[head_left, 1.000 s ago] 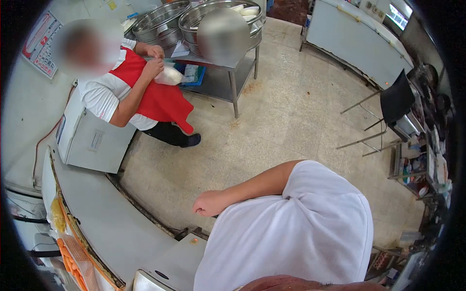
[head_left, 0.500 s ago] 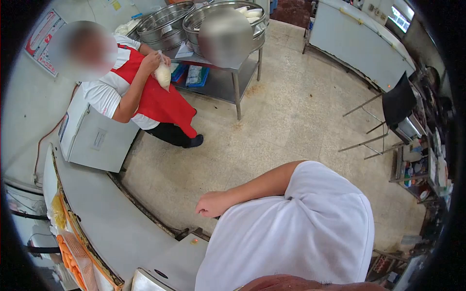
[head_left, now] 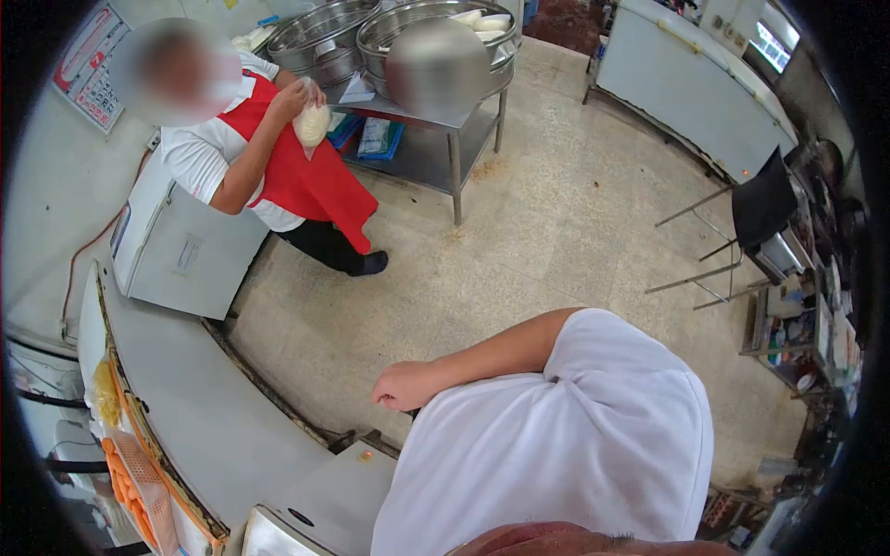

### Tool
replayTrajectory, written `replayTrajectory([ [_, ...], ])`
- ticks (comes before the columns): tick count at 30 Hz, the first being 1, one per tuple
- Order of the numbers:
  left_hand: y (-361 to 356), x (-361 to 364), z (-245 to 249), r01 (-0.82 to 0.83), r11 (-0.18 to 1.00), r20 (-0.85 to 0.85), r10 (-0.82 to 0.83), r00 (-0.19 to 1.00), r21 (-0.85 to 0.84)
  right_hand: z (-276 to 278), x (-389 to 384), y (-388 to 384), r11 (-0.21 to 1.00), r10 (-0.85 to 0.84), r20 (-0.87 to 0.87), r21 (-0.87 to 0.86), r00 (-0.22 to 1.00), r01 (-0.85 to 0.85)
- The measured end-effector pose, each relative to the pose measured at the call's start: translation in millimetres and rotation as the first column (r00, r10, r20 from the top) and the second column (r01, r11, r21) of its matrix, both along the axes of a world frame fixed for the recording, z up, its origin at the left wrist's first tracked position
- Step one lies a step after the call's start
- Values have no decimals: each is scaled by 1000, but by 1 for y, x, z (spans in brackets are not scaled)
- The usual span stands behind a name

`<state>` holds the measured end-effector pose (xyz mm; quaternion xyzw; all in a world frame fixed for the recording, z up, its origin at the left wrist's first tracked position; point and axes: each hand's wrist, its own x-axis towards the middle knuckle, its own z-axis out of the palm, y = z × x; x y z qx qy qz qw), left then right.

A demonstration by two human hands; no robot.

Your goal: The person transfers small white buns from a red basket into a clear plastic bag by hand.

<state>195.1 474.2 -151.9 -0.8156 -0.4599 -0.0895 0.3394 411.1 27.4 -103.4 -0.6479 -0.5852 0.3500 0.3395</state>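
My right hand (head_left: pixel 400 385) is in front of my white shirt (head_left: pixel 556 445), its fingers curled loosely, and nothing shows in it. The arm is bent across the front of my body. Nearest to that hand is the corner of a grey-white cabinet top (head_left: pixel 348 491), just below it and apart from it. My left hand is out of view. Across the floor, a person in a red apron (head_left: pixel 311 176) holds up a clear plastic bag (head_left: pixel 312 125) with something pale inside, using both of their own hands.
Large round metal steamers (head_left: pixel 371 56) stand on a steel table (head_left: pixel 454 119) with a lower shelf. A white chest freezer (head_left: pixel 199 259) is beside the person. Orange items (head_left: pixel 130 491) and a pink basket (head_left: pixel 153 477) lie at lower left. A black chair (head_left: pixel 765 199) stands at right.
The room has shifted slightly in view as my head moved. The other person's bag hangs slightly differently. My right hand has barely moved.
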Motion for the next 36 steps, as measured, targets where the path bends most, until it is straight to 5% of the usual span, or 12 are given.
replayTrajectory([
  [9, 2, -54, -16, -121, 993, -10, 121, 993, -10, 2, -18, 26, 990, 141, -7, -18, 990, -141],
  [12, -73, -228, -23, -440, 898, -33, 439, 898, -24, -5, -40, 54, 987, 157, -55, -12, 986, -158],
  [15, -250, -453, -41, -813, 582, -74, 810, 581, -6, 0, -65, 82, 967, 248, -125, 88, 961, -238],
  [17, -260, -427, -28, -793, 602, 190, 793, 579, -97, 13, -88, 105, 949, 310, -110, 102, 944, -299],
  [18, -260, -397, 1, -718, 650, 584, 692, 425, -247, 10, -101, 118, 930, 368, -131, 66, 920, -363],
  [19, -266, -364, 32, -567, 733, 867, 495, 63, -377, 10, -117, 133, 911, 410, -144, 31, 901, -410],
  [20, -271, -347, 49, -514, 786, 934, 343, -98, -342, 11, -136, 146, 857, 514, -136, 33, 847, -515],
  [22, -273, -343, 59, -461, 796, 919, 314, -240, -392, 18, -174, 176, 855, 512, -187, 18, 839, -518],
  [29, -273, -342, 60, -448, 886, 937, -52, -346, -116, 99, -306, 291, 667, 743, -120, 214, 658, -714],
  [33, -285, -347, 65, -370, 912, 906, 3, -423, -176, 146, -380, 330, 533, 814, 1, 397, 581, -747],
  [36, -295, -347, 69, -440, 888, 886, -89, -455, -137, 160, -438, 354, 415, 843, 190, 365, 503, -833],
])
